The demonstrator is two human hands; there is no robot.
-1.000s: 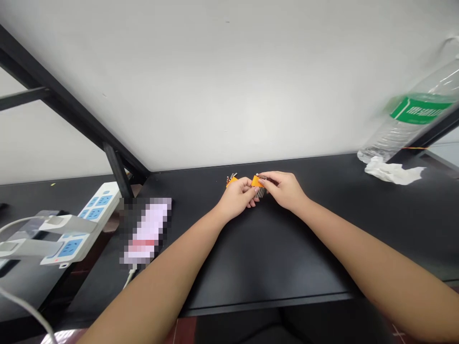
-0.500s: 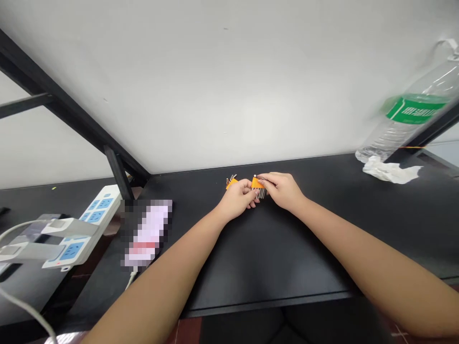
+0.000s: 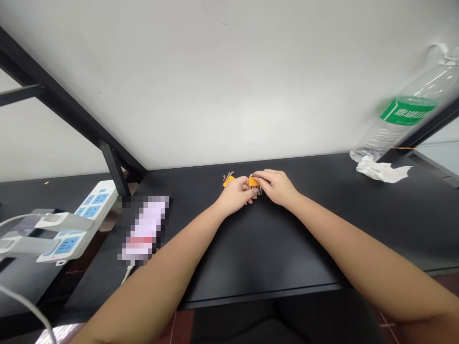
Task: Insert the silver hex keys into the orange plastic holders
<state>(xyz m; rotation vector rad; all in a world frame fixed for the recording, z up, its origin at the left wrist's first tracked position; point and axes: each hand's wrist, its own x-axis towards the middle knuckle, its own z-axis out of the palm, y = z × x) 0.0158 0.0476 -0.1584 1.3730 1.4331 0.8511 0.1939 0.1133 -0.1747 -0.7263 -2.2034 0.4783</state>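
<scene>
1. Black tabletop (image 3: 251,248) spreads out from its front edge, with reddish floor tiles (image 3: 182,325) showing below.
2. Both bare forearms reach in over that edge: the left forearm (image 3: 158,272) slants up from the lower left, the right forearm (image 3: 362,248) from the lower right, so that they converge near the middle.
3. To the left, a pixelated device (image 3: 147,224) with a white cable (image 3: 127,274) lies beside the left forearm; beyond it, a white power strip (image 3: 98,197) with blue sockets carries pale adapters (image 3: 68,222).
4. The left hand (image 3: 232,196) is turned inward, wrist low, its curled fingers and thumb clasping an orange piece (image 3: 253,181) from which a row of slim metal rods (image 3: 259,190) points down.
5. The right hand (image 3: 278,185) arches over from the other side, back of the hand up, thumb and fingertips drawn together at the piece's upper right; whether they grip it or a thin rod there, I cannot tell.
6. Just past the left knuckles, another orange part (image 3: 228,180) with rods sticks out; any join is hidden.
7. Farther back on the right, crumpled white tissue (image 3: 383,170) lies near a clear, green-labelled bottle (image 3: 409,112).
8. Behind everything rises a pale wall (image 3: 229,86), crossed on the left by black framing (image 3: 60,98).
</scene>
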